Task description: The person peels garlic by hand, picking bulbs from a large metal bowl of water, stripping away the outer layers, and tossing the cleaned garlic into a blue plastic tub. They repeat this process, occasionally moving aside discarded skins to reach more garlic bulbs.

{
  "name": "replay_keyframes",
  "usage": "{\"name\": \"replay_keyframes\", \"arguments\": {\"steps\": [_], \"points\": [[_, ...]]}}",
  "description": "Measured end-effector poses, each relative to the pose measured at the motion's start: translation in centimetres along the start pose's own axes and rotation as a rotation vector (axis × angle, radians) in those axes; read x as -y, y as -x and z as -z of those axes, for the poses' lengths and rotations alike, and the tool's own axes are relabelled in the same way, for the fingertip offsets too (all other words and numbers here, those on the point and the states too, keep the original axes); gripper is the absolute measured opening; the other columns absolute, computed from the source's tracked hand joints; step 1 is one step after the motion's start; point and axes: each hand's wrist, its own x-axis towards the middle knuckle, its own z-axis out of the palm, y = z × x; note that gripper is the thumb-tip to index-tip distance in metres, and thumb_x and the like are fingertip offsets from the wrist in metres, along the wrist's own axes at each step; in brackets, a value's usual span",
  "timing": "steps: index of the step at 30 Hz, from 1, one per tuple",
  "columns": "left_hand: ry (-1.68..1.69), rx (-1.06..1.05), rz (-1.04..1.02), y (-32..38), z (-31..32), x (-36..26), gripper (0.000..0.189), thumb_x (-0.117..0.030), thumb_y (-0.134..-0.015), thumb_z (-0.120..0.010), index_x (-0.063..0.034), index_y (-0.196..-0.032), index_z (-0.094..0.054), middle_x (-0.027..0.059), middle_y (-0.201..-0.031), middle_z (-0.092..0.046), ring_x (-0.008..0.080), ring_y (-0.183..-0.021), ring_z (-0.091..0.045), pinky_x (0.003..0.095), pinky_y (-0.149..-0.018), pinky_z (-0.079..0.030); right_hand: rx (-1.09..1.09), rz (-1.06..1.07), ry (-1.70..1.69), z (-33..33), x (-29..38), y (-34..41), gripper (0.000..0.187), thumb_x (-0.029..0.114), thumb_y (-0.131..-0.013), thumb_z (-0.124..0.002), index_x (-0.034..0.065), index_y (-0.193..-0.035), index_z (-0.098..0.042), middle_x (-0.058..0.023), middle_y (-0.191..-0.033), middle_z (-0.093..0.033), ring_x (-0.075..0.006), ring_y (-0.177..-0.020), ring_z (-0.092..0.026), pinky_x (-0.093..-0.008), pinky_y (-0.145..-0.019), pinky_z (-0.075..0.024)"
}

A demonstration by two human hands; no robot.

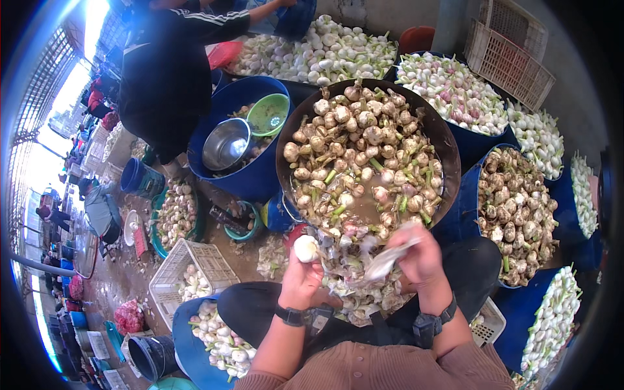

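Note:
My left hand (303,275) is closed around a white garlic bulb (306,248), which shows above the fingers. My right hand (417,253), slightly blurred, pinches a pale strip of garlic skin (390,259) just to the right of it. Beyond both hands stands a wide dark round basin (451,161) of brownish, unpeeled garlic bulbs (373,134) with some murky water at its near side. A heap of garlic peelings (358,292) lies below my hands, between my knees.
Blue barrels of white garlic (453,92) and brown garlic (516,214) stand at the right. At the left are a blue tub (195,146) with a metal bowl (226,144), a plastic crate (165,287) and a blue container of bulbs (187,336). A person in dark clothes (165,83) stands upper left.

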Motion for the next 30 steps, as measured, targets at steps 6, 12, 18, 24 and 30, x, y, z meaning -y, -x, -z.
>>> {"name": "replay_keyframes", "arguments": {"steps": [6,12,18,24,30], "points": [[-0.734,-0.082,-0.410,1.8,-3.2,2.3,0.034,-0.038,-0.091,-0.041,-0.0076,-0.102,-0.052,0.0003,-0.080,-0.057,0.0076,-0.063,-0.051,0.0198,-0.054,-0.042,-0.126,-0.270,0.641,-1.7,-6.1,-1.0,0.042,0.043,-0.088,-0.043,0.0049,-0.104,-0.054,-0.0117,-0.083,-0.061,-0.0197,-0.067,-0.060,-0.0344,-0.059,-0.0497],[-0.722,0.068,-0.685,1.5,-3.6,1.1,0.044,-0.044,-0.093,-0.032,-0.0051,-0.105,-0.047,0.0045,-0.089,-0.056,0.0090,-0.072,-0.049,0.0212,-0.064,-0.040,0.807,-0.141,-0.733,0.3,-0.8,-3.7,0.080,0.065,-0.081,-0.029,-0.0019,-0.122,-0.041,-0.0215,-0.098,-0.059,-0.0307,-0.079,-0.062,-0.0361,-0.059,-0.0528],[-0.766,-0.095,-0.585,-1.0,-1.5,1.4,0.023,-0.026,-0.091,-0.043,-0.0051,-0.096,-0.051,0.0048,-0.086,-0.057,0.0095,-0.069,-0.051,0.0225,-0.060,-0.042,-0.024,-0.262,1.193,9.4,-5.7,-17.1,0.043,0.033,-0.086,-0.046,0.0001,-0.113,-0.053,-0.0138,-0.109,-0.058,-0.0274,-0.097,-0.057,-0.0402,-0.081,-0.0451],[-0.729,-0.154,-0.591,-1.4,-2.4,1.2,0.009,-0.013,-0.087,-0.050,-0.0050,-0.089,-0.053,0.0034,-0.083,-0.058,0.0090,-0.071,-0.053,0.0221,-0.061,-0.043,0.037,-0.496,2.366,17.7,-13.7,-18.8,0.030,0.030,-0.077,-0.054,0.0126,-0.100,-0.063,-0.0060,-0.098,-0.063,-0.0230,-0.092,-0.059,-0.0367,-0.077,-0.0443],[-0.707,-0.102,-0.444,-3.5,-4.3,1.1,0.035,-0.032,-0.091,-0.044,-0.0075,-0.115,-0.042,0.0060,-0.092,-0.055,0.0152,-0.069,-0.056,0.0266,-0.056,-0.045,0.366,-0.395,1.615,10.3,-10.7,-16.6,0.031,0.030,-0.090,-0.038,0.0138,-0.091,-0.064,-0.0115,-0.091,-0.063,-0.0271,-0.076,-0.060,-0.0350,-0.071,-0.0478]]}}
